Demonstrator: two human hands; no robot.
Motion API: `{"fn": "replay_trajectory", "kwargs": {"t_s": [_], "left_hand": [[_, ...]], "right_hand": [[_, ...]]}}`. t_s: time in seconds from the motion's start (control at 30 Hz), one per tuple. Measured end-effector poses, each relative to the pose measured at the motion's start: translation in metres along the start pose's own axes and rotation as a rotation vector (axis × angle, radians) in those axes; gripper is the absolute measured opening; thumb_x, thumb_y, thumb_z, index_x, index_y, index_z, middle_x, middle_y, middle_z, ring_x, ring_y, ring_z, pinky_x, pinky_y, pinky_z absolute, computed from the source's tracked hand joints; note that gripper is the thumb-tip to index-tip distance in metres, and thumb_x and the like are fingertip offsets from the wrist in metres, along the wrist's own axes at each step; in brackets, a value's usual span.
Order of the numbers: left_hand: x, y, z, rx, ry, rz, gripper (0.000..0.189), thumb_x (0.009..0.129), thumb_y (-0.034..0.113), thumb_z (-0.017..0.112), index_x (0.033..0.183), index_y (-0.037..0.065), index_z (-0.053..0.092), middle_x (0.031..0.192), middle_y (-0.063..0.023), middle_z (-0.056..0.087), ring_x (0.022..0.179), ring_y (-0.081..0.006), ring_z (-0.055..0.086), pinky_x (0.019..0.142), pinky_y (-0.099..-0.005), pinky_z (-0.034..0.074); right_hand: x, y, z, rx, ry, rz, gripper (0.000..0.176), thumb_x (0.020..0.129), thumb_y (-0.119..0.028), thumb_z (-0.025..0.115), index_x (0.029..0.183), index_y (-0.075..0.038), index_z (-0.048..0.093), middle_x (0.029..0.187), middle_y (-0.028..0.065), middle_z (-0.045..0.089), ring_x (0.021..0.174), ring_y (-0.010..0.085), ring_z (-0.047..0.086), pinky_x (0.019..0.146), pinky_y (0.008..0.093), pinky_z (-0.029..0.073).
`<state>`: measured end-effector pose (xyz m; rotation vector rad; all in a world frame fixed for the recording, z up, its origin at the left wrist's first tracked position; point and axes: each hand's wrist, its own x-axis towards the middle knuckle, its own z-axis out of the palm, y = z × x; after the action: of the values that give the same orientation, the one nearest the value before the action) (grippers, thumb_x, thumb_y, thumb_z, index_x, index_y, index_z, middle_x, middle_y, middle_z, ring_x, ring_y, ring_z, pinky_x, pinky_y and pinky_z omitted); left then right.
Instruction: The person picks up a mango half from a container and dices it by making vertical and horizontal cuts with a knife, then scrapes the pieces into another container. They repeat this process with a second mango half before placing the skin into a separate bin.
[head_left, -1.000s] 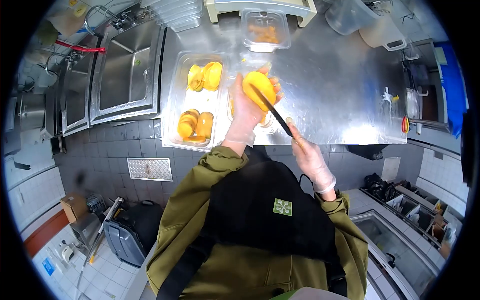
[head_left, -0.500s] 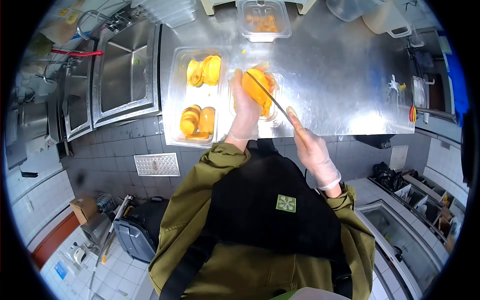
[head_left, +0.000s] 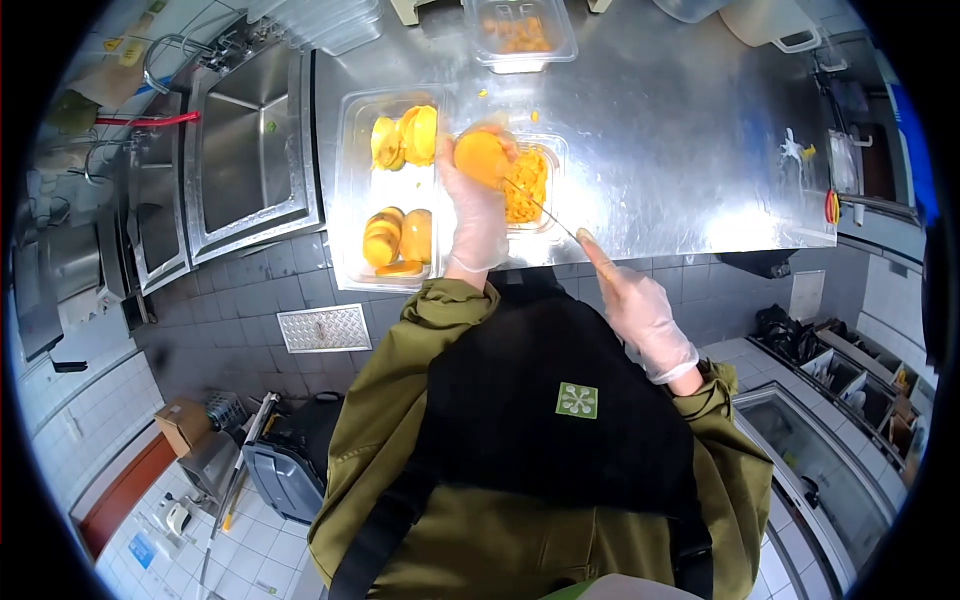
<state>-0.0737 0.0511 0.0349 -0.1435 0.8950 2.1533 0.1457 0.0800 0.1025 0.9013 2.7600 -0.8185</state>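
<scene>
My left hand point(head_left: 474, 222), in a clear glove, is wrapped round a peeled mango piece point(head_left: 479, 158) with its orange flesh facing up. My right hand point(head_left: 642, 312), also gloved, grips a knife point(head_left: 556, 220), index finger stretched along its back. The blade slants up and left over a small clear container point(head_left: 561, 165) of diced mango point(head_left: 528, 188), its tip near the mango piece. Left of that lies a long clear tray point(head_left: 402, 193). Mango halves point(head_left: 405, 138) sit at its far end and more mango pieces point(head_left: 397, 242) at its near end.
A clear container point(head_left: 553, 42) with orange chunks stands at the back of the steel table point(head_left: 680, 150). Sinks point(head_left: 245, 150) adjoin on the left. A plastic jug point(head_left: 765, 25) stands at the back right. Small mango scraps lie on the tabletop.
My left hand has moved the mango left, off the small container, uncovering the diced mango. The knife has come away from the mango's top face and now points lower, over the container.
</scene>
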Motion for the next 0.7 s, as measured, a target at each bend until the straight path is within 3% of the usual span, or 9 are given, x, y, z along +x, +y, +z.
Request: {"fn": "replay_trajectory", "kwargs": {"t_s": [0.23,0.47,0.7], "left_hand": [[0.002,0.002,0.009,-0.049,-0.02,-0.032,0.054,0.088,0.047,0.027,0.094,0.0,0.053,0.07,-0.0123,0.054,0.068,-0.0245,0.051,0.066,-0.0333,0.042],[0.003,0.0,0.011,-0.096,-0.114,-0.067,0.054,0.088,0.047,0.026,0.094,0.0,0.053,0.07,-0.0121,0.054,0.066,-0.0249,0.05,0.064,-0.0346,0.042],[0.009,0.001,0.0,-0.075,-0.093,-0.059,0.054,0.089,0.046,0.025,0.093,-0.001,0.053,0.07,-0.0115,0.054,0.066,-0.0233,0.05,0.064,-0.035,0.042]], "right_hand": [[0.005,-0.031,-0.03,0.143,0.07,-0.055,0.056,0.083,-0.002,0.049,0.133,-0.022,0.036,0.059,0.0158,0.052,0.05,0.0318,0.053,0.05,0.0384,0.044],[0.019,-0.024,-0.017,0.162,0.178,-0.118,0.055,0.083,0.0,0.049,0.132,-0.02,0.038,0.057,0.0166,0.051,0.049,0.0318,0.054,0.049,0.0376,0.045],[0.014,-0.021,-0.013,0.071,0.009,0.016,0.055,0.083,-0.004,0.049,0.133,-0.023,0.036,0.058,0.0152,0.053,0.049,0.0311,0.054,0.049,0.0386,0.044]]}}
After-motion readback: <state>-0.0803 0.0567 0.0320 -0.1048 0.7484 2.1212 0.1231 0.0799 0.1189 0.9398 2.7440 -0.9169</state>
